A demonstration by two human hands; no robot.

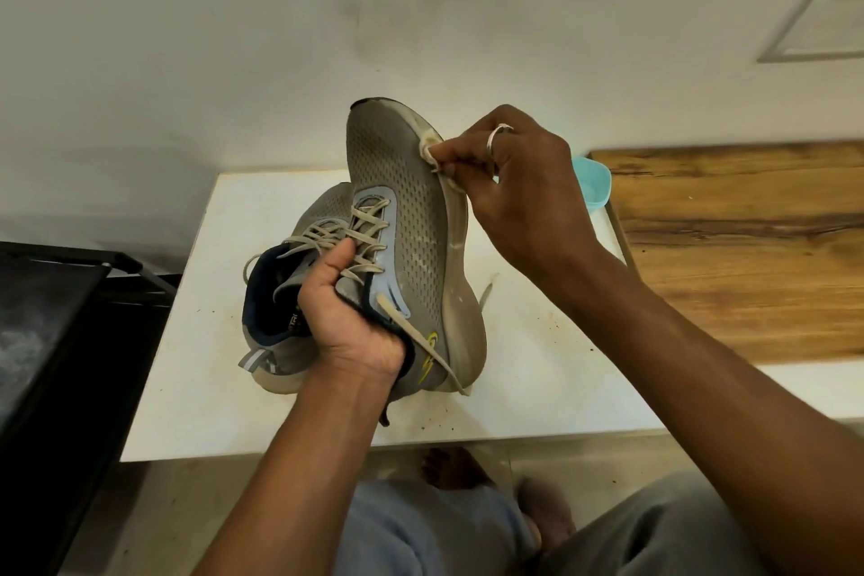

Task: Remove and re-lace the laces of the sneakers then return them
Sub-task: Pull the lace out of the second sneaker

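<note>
I hold a grey mesh sneaker (411, 220) upright above the white table (196, 388), toe pointing up, sole to the right. My left hand (348, 313) grips it at the tongue and collar, thumb on the beige laces (369, 234). My right hand (519, 187), a ring on one finger, pinches a small whitish cloth or wad (432, 154) against the sole edge near the toe. A loose lace end (421, 341) hangs down the heel side. The second grey sneaker (290, 295), laced, with a dark blue lining, lies on the table behind my left hand.
A wooden surface (748, 248) adjoins the table on the right, with a turquoise plastic container (591, 180) at its near corner. A black rack or stand (56, 332) is at the left. A white wall lies behind. My legs and feet are below the table's front edge.
</note>
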